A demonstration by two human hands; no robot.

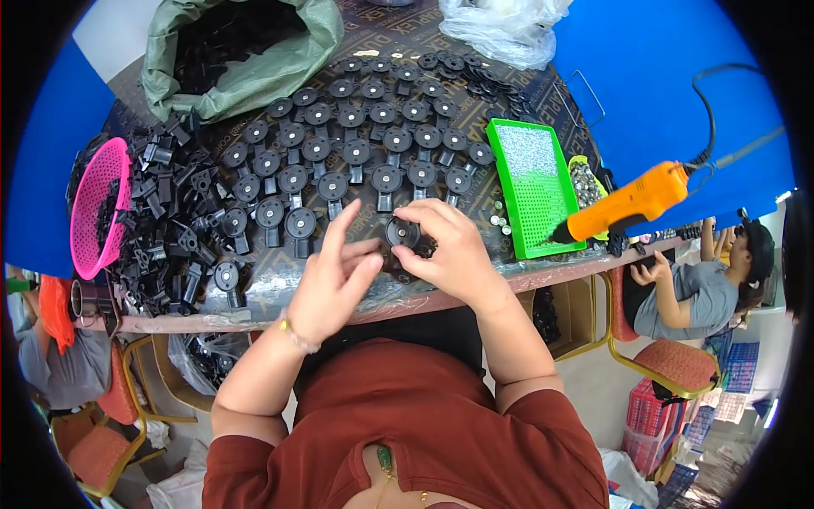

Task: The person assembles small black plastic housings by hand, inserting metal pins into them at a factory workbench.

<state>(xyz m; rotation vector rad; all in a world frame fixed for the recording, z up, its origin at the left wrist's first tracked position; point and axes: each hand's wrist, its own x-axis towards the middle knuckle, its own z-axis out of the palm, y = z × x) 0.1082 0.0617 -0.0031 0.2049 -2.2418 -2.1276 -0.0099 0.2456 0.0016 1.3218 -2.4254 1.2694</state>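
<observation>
My right hand [458,254] pinches a round black plastic part [402,232] between thumb and fingers, just above the table's front edge. Beside it my left hand [332,284] has its fingers apart and holds nothing. Beyond both hands, several rows of black parts with disc heads and short square stems [333,187] cover the table. A single one of these disc-headed parts [227,276] lies nearer the edge, left of my left hand. Whatever lies under my right fingers is hidden.
A pile of loose black pieces [157,191] and a pink basket [119,204] stand left, a green sack [242,106] behind. Right are a green tray [538,199] with small metal pieces and a hanging orange electric screwdriver [632,204]. A co-worker [708,293] sits far right.
</observation>
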